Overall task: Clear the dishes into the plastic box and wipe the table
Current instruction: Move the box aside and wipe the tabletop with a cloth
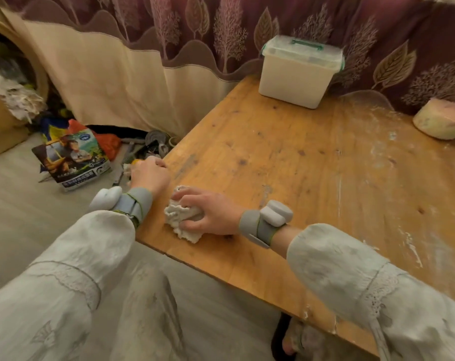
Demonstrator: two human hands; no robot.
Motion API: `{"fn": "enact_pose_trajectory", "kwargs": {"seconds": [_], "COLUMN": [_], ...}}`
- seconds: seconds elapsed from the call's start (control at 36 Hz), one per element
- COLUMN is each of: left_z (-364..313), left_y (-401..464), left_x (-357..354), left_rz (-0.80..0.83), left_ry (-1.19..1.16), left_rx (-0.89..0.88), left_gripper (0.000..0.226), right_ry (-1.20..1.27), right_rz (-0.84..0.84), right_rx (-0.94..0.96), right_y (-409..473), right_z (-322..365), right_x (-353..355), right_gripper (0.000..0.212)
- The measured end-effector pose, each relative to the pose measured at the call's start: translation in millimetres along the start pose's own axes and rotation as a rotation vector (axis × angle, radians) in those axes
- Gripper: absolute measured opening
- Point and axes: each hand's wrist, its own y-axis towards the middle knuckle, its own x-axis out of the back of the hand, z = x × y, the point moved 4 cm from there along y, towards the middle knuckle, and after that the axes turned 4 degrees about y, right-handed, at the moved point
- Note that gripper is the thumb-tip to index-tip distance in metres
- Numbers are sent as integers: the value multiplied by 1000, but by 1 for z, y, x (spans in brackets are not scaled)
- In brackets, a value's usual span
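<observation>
The right hand (210,212) presses a crumpled white cloth (183,220) onto the tabletop (286,157) near its left edge, fingers curled over the wad so the grip is clamped on it. The left hand (150,174) sits at that same edge with fingers curled over the rim — it looks like it is bracing, and whether anything is held in it cannot be told. The box (300,71), lid closed and latched, stands at the far side of the tabletop against the curtain (143,74), well apart from both hands. No dishes show on the wood, so the clearing part seems done and wiping is the step in hand.

Risks from here, as a judgement:

- The cloth is right by the edge; a stroke leftward could push crumbs or dust onto the floor, where bags (72,157) and tools already lie.
- White smears cover the right side of the tabletop, far from the cloth — a small bunched wad could skip over them or only spread them.
- A round, pale block (441,119) sits at the far right edge; a wide sweep could knock it off.
- The bunched cloth could slip from under the fingers if pressed unevenly.
</observation>
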Motion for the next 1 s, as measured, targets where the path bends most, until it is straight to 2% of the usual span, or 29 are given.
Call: {"fn": "enact_pose_trajectory", "kwargs": {"seconds": [0.11,0.22,0.31,0.47,0.72,0.89,1.0], "left_z": [-26,-38,-33,-32,-41,-60,-67], "left_y": [-12,-23,-32,-47,-60,-100,-116], "left_x": [-15,-37,-48,-53,-58,-78,-90], "left_rz": [45,168,265,339,399,448,433], "left_ry": [336,508,553,687,727,715,704], "left_rx": [-161,-417,-415,-428,-427,-577,-610], "left_gripper": [42,48,50,56,59,59,59], "right_ry": [-55,-117,-159,-262,-269,-265,-249], "right_rz": [-42,-119,-207,-305,-353,-372,-395], "right_rx": [-70,-230,-411,-657,-673,-781,-839], "right_y": [-20,-34,-43,-64,-98,-137,-164], "right_z": [-19,-53,-85,-122,-120,-119,-107], "right_x": [14,40,66,96,89,90,84], "right_gripper": [34,42,50,44,40,44,40]}}
